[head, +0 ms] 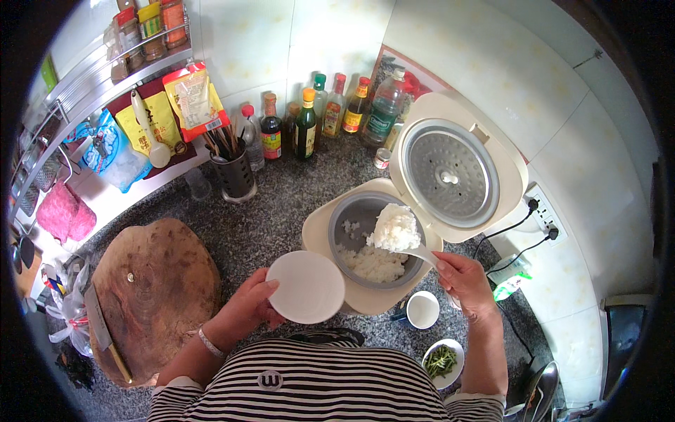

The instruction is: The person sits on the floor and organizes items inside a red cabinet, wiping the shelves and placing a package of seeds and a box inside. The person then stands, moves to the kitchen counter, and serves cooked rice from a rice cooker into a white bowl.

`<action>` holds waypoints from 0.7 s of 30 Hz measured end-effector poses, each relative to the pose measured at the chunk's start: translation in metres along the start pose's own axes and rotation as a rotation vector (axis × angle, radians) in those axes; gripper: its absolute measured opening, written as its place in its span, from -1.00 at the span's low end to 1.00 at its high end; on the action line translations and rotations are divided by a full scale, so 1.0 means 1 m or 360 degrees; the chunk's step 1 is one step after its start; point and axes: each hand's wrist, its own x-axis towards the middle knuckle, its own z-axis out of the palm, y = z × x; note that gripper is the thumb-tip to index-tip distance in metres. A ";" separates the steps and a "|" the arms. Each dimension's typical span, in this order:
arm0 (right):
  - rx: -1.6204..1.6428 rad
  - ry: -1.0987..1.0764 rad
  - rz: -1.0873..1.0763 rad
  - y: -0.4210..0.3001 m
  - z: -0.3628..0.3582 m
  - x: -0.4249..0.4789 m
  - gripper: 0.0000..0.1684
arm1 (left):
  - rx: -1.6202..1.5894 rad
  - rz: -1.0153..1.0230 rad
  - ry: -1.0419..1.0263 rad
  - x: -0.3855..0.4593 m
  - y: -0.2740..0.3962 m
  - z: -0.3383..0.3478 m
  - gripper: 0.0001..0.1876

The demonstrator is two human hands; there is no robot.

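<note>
My left hand [258,300] grips the edge of a white bowl [306,287], which looks empty and is held in front of the rice cooker. In my right hand [465,282] is the handle of a white rice paddle [426,254], heaped with cooked white rice [395,229] above the inner pot. The rice cooker [316,227] stands with its lid [448,169] raised. More cooked rice [374,264] lies in the grey pot, with a small clump on its wall.
A round wooden chopping board [158,295] holds a knife [103,324] at left. Sauce bottles [306,126] and a utensil holder [234,176] line the wall. Near my right forearm are a white cup [423,310] and a bowl of green vegetables [442,363]. Black power cords [509,232] run to wall sockets.
</note>
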 end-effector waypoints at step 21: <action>-0.0166 -0.0480 -0.0700 -0.068 0.006 -0.104 -0.52 | -0.0009 -0.0164 -0.0777 -0.038 0.045 0.073 -0.32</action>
